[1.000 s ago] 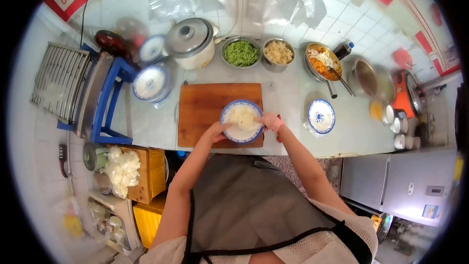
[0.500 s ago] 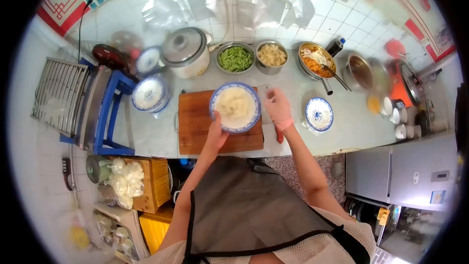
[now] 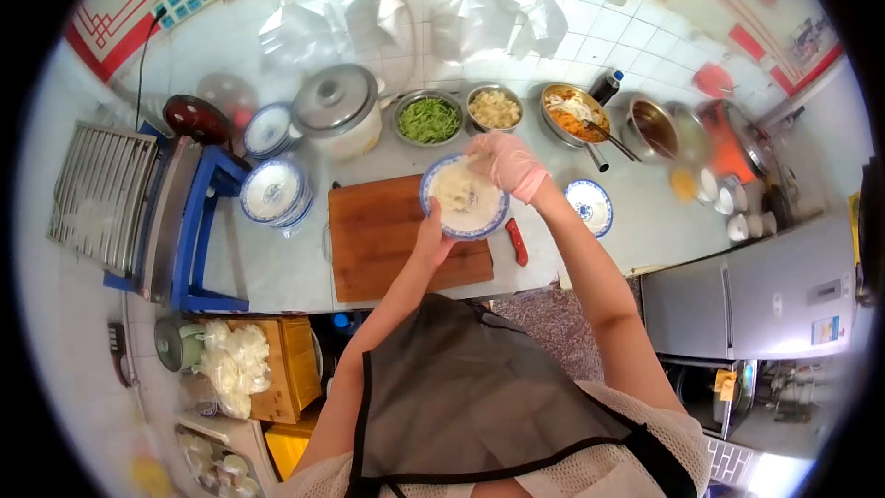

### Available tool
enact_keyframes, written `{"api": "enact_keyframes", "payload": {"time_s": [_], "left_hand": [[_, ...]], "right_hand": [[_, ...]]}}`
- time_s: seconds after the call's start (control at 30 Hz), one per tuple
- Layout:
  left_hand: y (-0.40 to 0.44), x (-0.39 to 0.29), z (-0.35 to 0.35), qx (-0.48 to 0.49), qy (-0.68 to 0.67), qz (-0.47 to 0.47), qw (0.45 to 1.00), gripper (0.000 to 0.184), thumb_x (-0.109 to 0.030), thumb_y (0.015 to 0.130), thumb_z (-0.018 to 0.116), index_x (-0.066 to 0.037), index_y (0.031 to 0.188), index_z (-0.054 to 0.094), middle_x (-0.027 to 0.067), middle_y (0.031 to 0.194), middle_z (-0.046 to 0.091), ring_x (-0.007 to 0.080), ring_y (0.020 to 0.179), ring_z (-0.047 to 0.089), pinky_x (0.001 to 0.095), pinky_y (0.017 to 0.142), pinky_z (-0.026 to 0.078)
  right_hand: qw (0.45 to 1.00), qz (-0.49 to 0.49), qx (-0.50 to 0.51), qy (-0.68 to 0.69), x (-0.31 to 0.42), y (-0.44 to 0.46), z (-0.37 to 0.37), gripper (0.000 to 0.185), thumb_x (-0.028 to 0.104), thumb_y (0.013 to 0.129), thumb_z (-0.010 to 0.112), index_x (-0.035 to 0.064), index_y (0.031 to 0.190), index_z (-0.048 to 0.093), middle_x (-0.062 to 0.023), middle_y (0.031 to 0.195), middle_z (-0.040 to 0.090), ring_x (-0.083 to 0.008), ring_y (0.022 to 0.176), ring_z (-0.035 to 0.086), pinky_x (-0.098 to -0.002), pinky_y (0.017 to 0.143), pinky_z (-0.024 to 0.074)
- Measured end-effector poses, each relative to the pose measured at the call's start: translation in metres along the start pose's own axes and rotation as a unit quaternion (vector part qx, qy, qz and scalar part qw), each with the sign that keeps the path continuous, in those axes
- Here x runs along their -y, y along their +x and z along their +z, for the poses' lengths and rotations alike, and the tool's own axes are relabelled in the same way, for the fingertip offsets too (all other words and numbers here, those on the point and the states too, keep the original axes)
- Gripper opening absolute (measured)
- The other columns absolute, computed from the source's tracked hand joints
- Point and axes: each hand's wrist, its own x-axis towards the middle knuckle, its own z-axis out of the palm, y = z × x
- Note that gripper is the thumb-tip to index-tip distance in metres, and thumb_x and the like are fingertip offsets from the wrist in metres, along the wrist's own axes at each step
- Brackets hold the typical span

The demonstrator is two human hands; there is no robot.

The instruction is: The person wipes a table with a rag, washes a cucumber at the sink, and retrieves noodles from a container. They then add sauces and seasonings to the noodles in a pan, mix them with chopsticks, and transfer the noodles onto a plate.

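My left hand (image 3: 432, 238) is closed on the lower left rim of a blue-and-white bowl (image 3: 479, 219), which is held over the right part of a wooden cutting board (image 3: 383, 254). Pale food (image 3: 452, 188) lies in the bowl. My right hand (image 3: 506, 162), in a pink glove, is over the bowl's upper right rim with its fingers bent down toward the food; its fingertips are partly hidden. A red-handled knife (image 3: 517, 242) lies right of the board. Behind the bowl are a bowl of green shreds (image 3: 429, 120) and a bowl of pale chunks (image 3: 495, 109).
A rice cooker (image 3: 336, 106) and stacked bowls (image 3: 274, 192) stand at the back left, near a blue frame (image 3: 195, 221). At the right are a pan (image 3: 573, 114) with chopsticks, an empty bowl (image 3: 590, 207), a metal bowl (image 3: 652, 127) and small cups (image 3: 738, 227).
My right hand has moved from beside the bowl to over its upper right rim. The bowl, held by my left hand, has shifted right. The camera view has also shifted.
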Motion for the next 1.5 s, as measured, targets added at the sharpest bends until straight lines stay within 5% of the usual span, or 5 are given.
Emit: {"api": "enact_keyframes", "payload": {"time_s": [0.87, 0.97, 1.03, 1.2, 1.5], "left_hand": [[-0.009, -0.041, -0.151, -0.248, 0.174, 0.006, 0.953, 0.051, -0.020, 0.089, 0.062, -0.003, 0.132, 0.042, 0.0202, 0.131, 0.047, 0.0362, 0.117, 0.050, 0.0545, 0.088, 0.048], [0.003, -0.017, -0.158, -0.525, 0.620, 0.118, 0.571, 0.047, -0.015, 0.087, 0.063, 0.003, 0.126, 0.045, 0.0260, 0.127, 0.047, 0.0383, 0.117, 0.046, 0.0478, 0.098, 0.039], [-0.002, 0.010, -0.110, -0.509, 0.636, 0.348, 0.463, 0.037, -0.014, 0.090, 0.057, 0.003, 0.121, 0.049, 0.0233, 0.124, 0.048, 0.0343, 0.114, 0.047, 0.0441, 0.096, 0.039], [0.132, 0.130, 0.086, -0.205, 0.293, 0.149, 0.922, 0.023, -0.017, 0.096, 0.052, -0.001, 0.111, 0.059, 0.0072, 0.100, 0.062, 0.0165, 0.095, 0.059, 0.0317, 0.089, 0.047], [0.360, 0.224, 0.187, 0.035, 0.053, -0.128, 0.990, 0.023, -0.025, 0.089, 0.058, -0.004, 0.092, 0.051, 0.0063, 0.076, 0.055, 0.0184, 0.066, 0.054, 0.0314, 0.062, 0.047]], "right_hand": [[0.957, 0.157, -0.169, -0.178, -0.200, 0.108, -0.256, 0.036, 0.029, 0.080, 0.065, 0.0027, 0.104, 0.068, -0.0135, 0.090, 0.070, -0.0267, 0.079, 0.067, -0.0356, 0.074, 0.0550], [0.827, -0.048, 0.130, -0.544, -0.275, 0.090, -0.245, 0.045, 0.035, 0.092, 0.049, 0.0086, 0.128, 0.051, -0.0170, 0.126, 0.055, -0.0309, 0.114, 0.053, -0.0363, 0.096, 0.0432], [0.971, 0.190, -0.115, -0.091, -0.310, 0.071, -0.238, 0.035, 0.032, 0.092, 0.050, 0.0058, 0.113, 0.061, -0.0166, 0.101, 0.064, -0.0292, 0.097, 0.060, -0.0364, 0.089, 0.0464], [0.897, 0.170, -0.335, 0.233, -0.411, -0.066, -0.231, 0.030, 0.026, 0.090, 0.051, 0.0015, 0.075, 0.060, -0.0077, 0.060, 0.055, -0.0183, 0.055, 0.051, -0.0330, 0.055, 0.0414], [0.724, 0.477, -0.274, 0.415, -0.477, -0.334, -0.099, 0.024, 0.019, 0.089, 0.055, -0.0014, 0.082, 0.066, -0.0040, 0.066, 0.059, -0.0100, 0.055, 0.051, -0.0250, 0.050, 0.0432]]}}
